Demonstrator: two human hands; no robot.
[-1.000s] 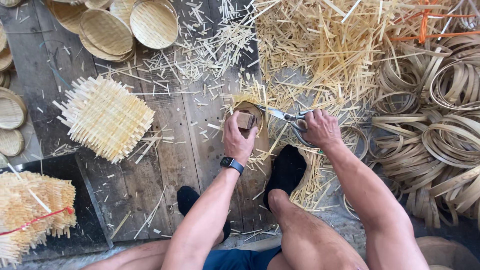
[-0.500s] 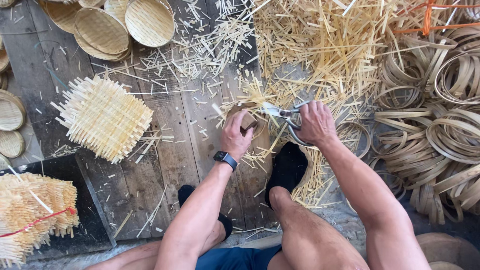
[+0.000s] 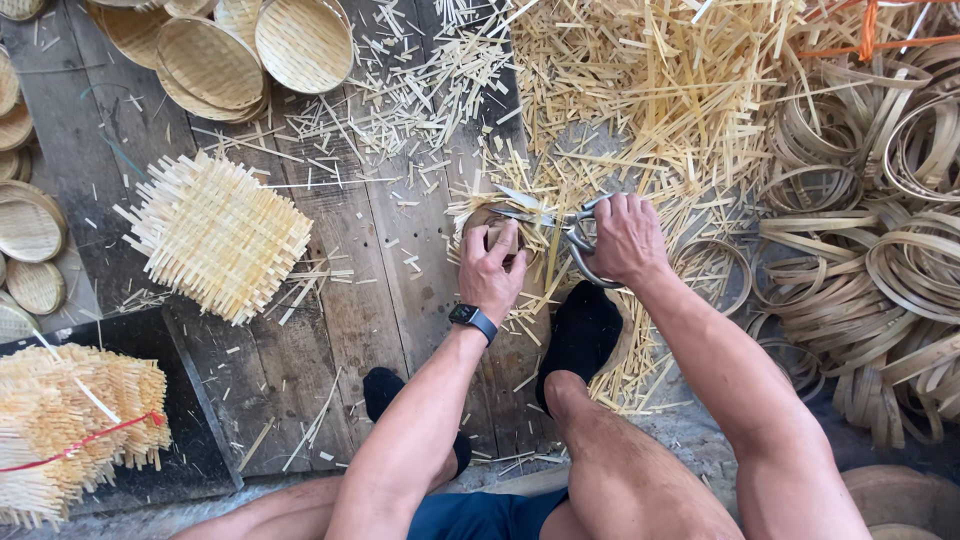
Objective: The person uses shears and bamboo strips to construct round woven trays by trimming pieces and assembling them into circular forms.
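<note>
Small woven basket (image 3: 497, 232) on the plank floor (image 3: 350, 300), just ahead of the feet, ringed with untrimmed strip ends. Pinned from the near side by the left hand (image 3: 492, 272), fingers (image 3: 503, 240) spread over the rim and pressing down, not curled shut around it. Scissors (image 3: 560, 222) gripped in the right hand (image 3: 625, 238), fingers closed through the loops, blades slightly parted and lying across the basket's far edge among the strip ends. Black watch (image 3: 473, 320) on the left wrist. Square woven mat (image 3: 215, 235) well apart to the left. Finished round baskets (image 3: 245, 50) stacked at the top left. Heap of cut strips (image 3: 650, 90) beyond the hands. Coiled hoops (image 3: 880, 220) piled on the right. Tied bundle (image 3: 70, 430) at the lower left.
</note>
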